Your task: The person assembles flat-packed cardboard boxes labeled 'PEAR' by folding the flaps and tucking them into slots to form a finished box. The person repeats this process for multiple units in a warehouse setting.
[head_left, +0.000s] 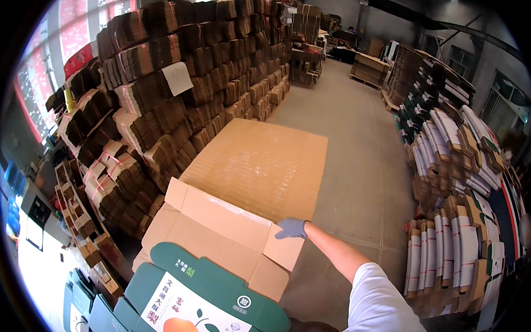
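The right hand [291, 228], in a grey glove, touches the brown end flap [282, 252] of an open green-and-brown cardboard carton [212, 238]; whether it grips, I cannot tell. The left hand is out of view. The carton lies beside a large tan cardboard sheet [262, 163], its white panel [165, 301] bearing dark and red characters and an orange fruit [180, 331].

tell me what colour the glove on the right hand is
The glove on the right hand is bluish grey, seen best in the head view.
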Tool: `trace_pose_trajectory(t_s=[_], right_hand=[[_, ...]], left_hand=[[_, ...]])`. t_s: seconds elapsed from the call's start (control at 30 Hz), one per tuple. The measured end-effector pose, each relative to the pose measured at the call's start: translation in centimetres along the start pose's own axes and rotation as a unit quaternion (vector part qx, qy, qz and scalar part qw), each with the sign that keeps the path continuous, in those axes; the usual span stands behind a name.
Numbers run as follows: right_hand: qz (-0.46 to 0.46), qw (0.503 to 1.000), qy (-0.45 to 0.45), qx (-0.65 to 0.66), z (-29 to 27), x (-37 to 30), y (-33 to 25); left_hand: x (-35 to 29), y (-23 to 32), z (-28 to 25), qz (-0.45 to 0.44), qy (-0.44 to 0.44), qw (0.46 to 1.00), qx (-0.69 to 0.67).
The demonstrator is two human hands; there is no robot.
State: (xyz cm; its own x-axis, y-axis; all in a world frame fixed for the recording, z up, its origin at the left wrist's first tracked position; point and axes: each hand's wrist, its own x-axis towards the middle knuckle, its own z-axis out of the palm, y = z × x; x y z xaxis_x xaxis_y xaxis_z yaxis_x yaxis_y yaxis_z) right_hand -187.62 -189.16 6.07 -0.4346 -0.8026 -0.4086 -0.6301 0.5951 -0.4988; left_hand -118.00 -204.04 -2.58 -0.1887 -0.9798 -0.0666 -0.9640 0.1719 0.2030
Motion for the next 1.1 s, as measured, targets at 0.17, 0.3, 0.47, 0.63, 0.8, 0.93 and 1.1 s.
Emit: trace_pose_trajectory(t_s=[0.17,0.3,0.47,0.63,0.8,0.93,1.1], right_hand=[[0.011,0.999,0.044,-0.02,-5.7,-8.2,-12.3],[-0.1,0.979,0.13,-0.122,-8.6,-14.7,-22.1],[-0.11,0.936,0.173,-0.285,-13.0,-24.2,-36.1],[-0.141,0.9,0.192,-0.365,-13.6,-34.3,-46.9],[-0.184,0.829,0.19,-0.492,-8.1,-36.1,-50.8],[-0.207,0.823,0.187,-0.494,0.2,-33.5,-51.5],[-0.302,0.84,0.117,-0.436,16.8,-26.4,-52.8]], left_hand=[[-0.9,1.4,-1.7,-0.013,0.003,1.0,-0.003],[-1.2,-0.2,-1.3,-0.012,0.025,0.999,-0.026],[-1.6,-2.1,-0.5,0.006,0.045,0.995,-0.091],[-2.1,-3.1,-1.3,0.065,0.029,0.991,-0.113],[-1.5,-4.5,-0.3,0.07,0.015,0.991,-0.109],[-1.9,-2.1,-2.7,0.126,0.016,0.941,-0.315],[-5.3,1.0,-13.9,0.075,-0.155,0.687,-0.706]])
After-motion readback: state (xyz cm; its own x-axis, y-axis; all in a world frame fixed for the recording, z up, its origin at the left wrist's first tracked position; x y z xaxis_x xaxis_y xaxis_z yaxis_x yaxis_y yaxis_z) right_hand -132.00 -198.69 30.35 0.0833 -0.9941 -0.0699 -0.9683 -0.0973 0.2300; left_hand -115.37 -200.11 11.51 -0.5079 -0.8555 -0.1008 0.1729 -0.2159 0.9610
